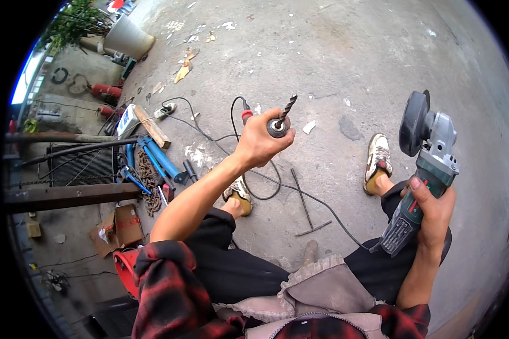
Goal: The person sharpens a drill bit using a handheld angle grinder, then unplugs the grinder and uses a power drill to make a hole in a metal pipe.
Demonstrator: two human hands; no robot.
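Note:
My left hand [263,138] is closed around a power drill [276,129], most of whose body is hidden by the fingers. Its dark twist drill bit [288,110] points up and away from me, and a red part with a black cord shows behind the hand. On the right, my right hand [432,209] grips the green and grey body of an angle grinder [434,164]. The grinder is held upright above my right knee, with its dark disc and guard [414,124] at the top and its cord trailing from the lower end.
A T-shaped metal rod [303,203] lies between my shoes amid looping cords. At left are a blue long-handled tool [155,158], a rusty chain [148,178], a wood block [155,131], a cardboard box [121,227] and metal bars [79,195]. A white bucket [129,38] stands far left.

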